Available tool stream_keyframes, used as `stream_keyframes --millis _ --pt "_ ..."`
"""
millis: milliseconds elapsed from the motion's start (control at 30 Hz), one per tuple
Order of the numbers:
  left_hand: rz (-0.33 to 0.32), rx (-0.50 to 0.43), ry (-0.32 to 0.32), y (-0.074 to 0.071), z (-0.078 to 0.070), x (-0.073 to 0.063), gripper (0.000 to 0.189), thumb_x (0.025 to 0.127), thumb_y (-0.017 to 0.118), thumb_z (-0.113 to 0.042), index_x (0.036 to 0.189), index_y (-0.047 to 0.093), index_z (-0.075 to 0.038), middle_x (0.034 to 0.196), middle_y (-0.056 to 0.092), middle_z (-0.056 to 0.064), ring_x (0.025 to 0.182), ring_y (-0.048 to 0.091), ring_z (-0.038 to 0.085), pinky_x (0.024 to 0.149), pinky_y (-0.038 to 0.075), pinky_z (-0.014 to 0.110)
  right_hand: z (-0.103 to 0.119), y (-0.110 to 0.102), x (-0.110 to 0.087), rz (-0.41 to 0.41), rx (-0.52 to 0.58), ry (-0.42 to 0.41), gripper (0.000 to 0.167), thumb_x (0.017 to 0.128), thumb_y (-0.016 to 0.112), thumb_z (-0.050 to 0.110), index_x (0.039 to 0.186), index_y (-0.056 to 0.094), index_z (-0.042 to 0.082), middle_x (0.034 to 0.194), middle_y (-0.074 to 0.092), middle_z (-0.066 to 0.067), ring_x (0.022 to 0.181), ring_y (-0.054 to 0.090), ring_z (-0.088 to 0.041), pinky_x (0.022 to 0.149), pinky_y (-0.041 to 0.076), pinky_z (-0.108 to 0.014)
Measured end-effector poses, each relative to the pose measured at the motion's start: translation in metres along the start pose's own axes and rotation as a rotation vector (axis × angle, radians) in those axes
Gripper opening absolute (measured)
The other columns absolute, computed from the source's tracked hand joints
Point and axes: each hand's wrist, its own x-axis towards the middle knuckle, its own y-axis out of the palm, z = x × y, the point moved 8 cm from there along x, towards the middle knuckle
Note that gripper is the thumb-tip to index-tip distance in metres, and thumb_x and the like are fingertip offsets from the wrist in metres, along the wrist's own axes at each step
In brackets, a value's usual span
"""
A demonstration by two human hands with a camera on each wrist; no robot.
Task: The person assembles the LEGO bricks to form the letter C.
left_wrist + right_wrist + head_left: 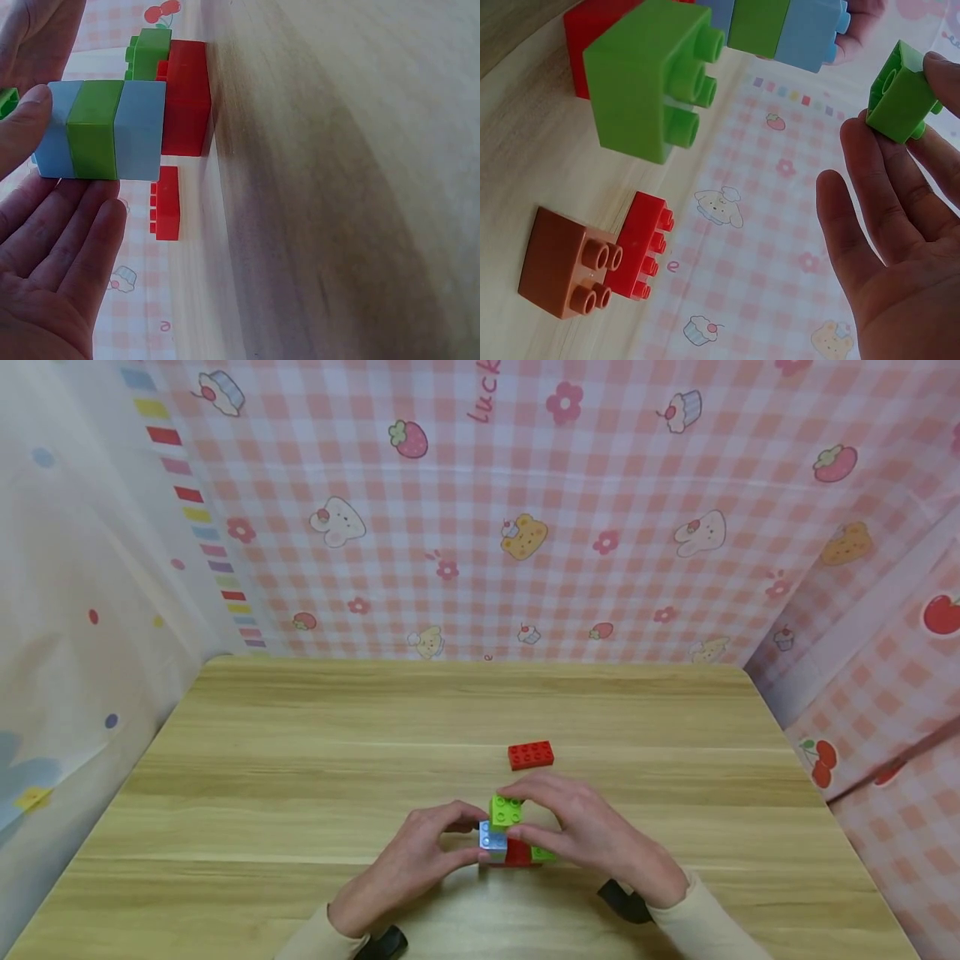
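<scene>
My left hand (416,856) holds a stack of toy building bricks (94,129), light blue, green and light blue, thumb on one side and fingers on the other. The stack stands at the left end of a red brick base (517,853). At the base's other end sits a green brick (630,90). Between thumb and fingers my right hand (588,827) pinches a loose green brick (901,97), studs up, just above and beside the stack's top blue brick (492,837). In the right wrist view the loose brick is apart from the stack.
A red brick (531,755) lies on the wooden table (300,760) beyond the hands. Near it stands a brown brick (559,262), hidden behind my right hand in the head view. A pink checked cloth (465,602) hangs at the table's far edge.
</scene>
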Motion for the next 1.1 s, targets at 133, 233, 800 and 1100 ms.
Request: stream_keyframes --millis 133,233,800,1100 --pt "-0.006 0.006 0.029 -0.001 -0.001 0.0 0.031 0.093 0.079 -0.024 0.12 0.068 -0.01 0.119 0.074 0.003 0.108 0.07 0.017 0.094 0.059 0.036 0.002 0.002 0.0 -0.009 0.008 -0.038 0.041 0.092 0.081 0.019 0.129 0.067 0.009 0.122 0.071 0.002 0.109 0.067 -0.012 0.092 0.059 -0.037" --pt "-0.01 0.006 0.042 -0.001 -0.002 0.0 0.031 0.093 0.079 -0.023 0.119 0.068 -0.01 0.119 0.074 0.003 0.108 0.07 0.016 0.094 0.058 0.035 0.002 0.003 0.0 -0.009 0.022 -0.054 0.04 0.093 0.08 0.019 0.129 0.067 0.009 0.122 0.071 0.003 0.107 0.067 -0.011 0.091 0.059 -0.036" --pt "-0.033 0.022 0.06 -0.002 -0.003 0.0 0.03 0.091 0.081 -0.022 0.117 0.07 -0.011 0.116 0.075 0.001 0.107 0.07 0.016 0.095 0.058 0.036 0.0 0.013 0.0 0.039 0.033 -0.008 0.039 0.094 0.078 0.028 0.129 0.067 0.011 0.121 0.069 0.004 0.106 0.065 -0.008 0.09 0.059 -0.032" --pt "-0.023 0.002 0.052 -0.001 -0.001 0.0 0.03 0.093 0.079 -0.025 0.119 0.07 -0.013 0.117 0.075 -0.001 0.109 0.07 0.015 0.096 0.058 0.036 -0.001 0.018 -0.002 0.046 0.023 -0.043 0.038 0.095 0.077 0.026 0.129 0.068 0.01 0.121 0.069 0.003 0.109 0.065 -0.009 0.092 0.058 -0.033"
